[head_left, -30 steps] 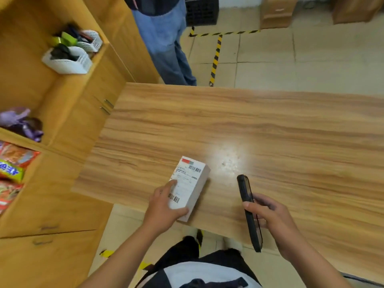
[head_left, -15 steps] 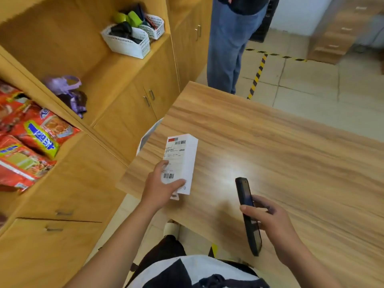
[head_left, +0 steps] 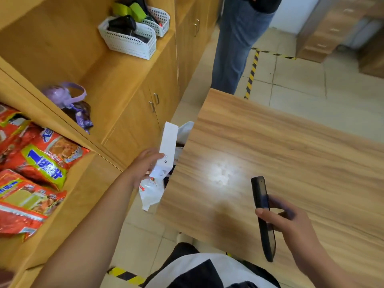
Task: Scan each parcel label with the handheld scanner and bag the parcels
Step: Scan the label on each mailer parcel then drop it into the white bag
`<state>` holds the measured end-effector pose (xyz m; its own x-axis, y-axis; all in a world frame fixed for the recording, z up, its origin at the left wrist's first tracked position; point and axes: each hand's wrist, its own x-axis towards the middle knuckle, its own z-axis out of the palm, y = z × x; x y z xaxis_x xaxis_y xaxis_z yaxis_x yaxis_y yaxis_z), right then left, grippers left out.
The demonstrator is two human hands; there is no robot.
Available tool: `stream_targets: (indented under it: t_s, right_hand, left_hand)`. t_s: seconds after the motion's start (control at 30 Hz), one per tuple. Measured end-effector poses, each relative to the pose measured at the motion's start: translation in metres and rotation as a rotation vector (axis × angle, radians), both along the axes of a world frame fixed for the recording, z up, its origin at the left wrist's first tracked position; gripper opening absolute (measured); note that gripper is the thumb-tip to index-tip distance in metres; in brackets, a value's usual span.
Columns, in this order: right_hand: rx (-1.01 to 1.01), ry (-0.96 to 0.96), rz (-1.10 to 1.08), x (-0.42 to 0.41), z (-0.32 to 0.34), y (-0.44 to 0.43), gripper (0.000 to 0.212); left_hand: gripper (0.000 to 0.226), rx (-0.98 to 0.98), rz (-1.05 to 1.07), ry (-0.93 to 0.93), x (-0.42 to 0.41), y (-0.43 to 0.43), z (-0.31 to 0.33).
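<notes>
My left hand [head_left: 143, 166] grips a white box parcel [head_left: 168, 146] by its lower end, holding it off the left edge of the wooden table [head_left: 280, 167], its plain side toward me and the label out of sight. Below and behind the parcel, a white plastic bag [head_left: 151, 191] sits in the gap between table and cabinet, partly hidden by the table edge. My right hand [head_left: 291, 225] holds the black handheld scanner [head_left: 262, 217] upright over the table's near right part.
A wooden cabinet [head_left: 133, 113] with shelves stands at the left, holding red snack packs [head_left: 37, 167], a purple item [head_left: 68, 98] and white baskets [head_left: 128, 40]. A person in jeans [head_left: 234, 44] stands past the table's far corner. Hazard tape [head_left: 251, 73] marks the floor.
My left hand lifted the parcel off the table and carried it left past the table edge, turning its label away. The view swung left. The scanner hand stayed about where it was.
</notes>
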<state>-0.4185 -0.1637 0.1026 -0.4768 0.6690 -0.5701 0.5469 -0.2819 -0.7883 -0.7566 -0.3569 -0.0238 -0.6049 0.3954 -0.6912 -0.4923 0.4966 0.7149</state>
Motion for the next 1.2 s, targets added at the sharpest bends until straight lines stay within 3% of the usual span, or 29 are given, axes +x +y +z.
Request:
stream_targets:
  t_s: [0.1,0.27,0.33,0.47,0.53,0.7,0.9,1.03,1.2]
  right_hand:
    - [0.021,-0.037,-0.071,0.001,-0.001,-0.003,0.062]
    - [0.018,-0.137,-0.174,0.011,-0.008,-0.001,0.056]
    - [0.03,-0.161,-0.188,0.016,-0.009,-0.002,0.063]
    - [0.047,-0.192,-0.218,0.025,-0.013,-0.005,0.063]
    - [0.055,-0.202,-0.232,0.029,-0.014,-0.005,0.063]
    - [0.065,-0.177,-0.225,0.038,-0.012,0.002,0.067]
    - [0.018,-0.111,-0.208,0.053,-0.012,0.016,0.068]
    - [0.0,-0.041,-0.177,0.07,-0.013,0.035,0.078]
    - [0.012,0.085,-0.186,0.106,-0.012,0.071,0.067]
  left_hand:
    - [0.047,0.051,-0.015,-0.208,-0.028,0.01,-0.018]
    - [0.044,0.018,-0.016,-0.314,-0.053,0.039,-0.044]
    - [0.049,-0.016,-0.047,-0.251,-0.057,0.052,-0.057]
    - [0.085,-0.208,-0.127,0.079,-0.051,0.068,-0.083]
    - [0.077,-0.264,-0.147,0.134,-0.042,0.068,-0.094]
    - [0.041,-0.186,0.029,0.083,-0.012,0.063,-0.092]
    - [0.025,-0.122,0.164,0.202,0.026,0.06,-0.061]
    - [0.024,-0.028,0.107,0.336,0.054,0.081,-0.026]
    - [0.022,0.056,-0.069,0.372,0.114,0.134,0.02]
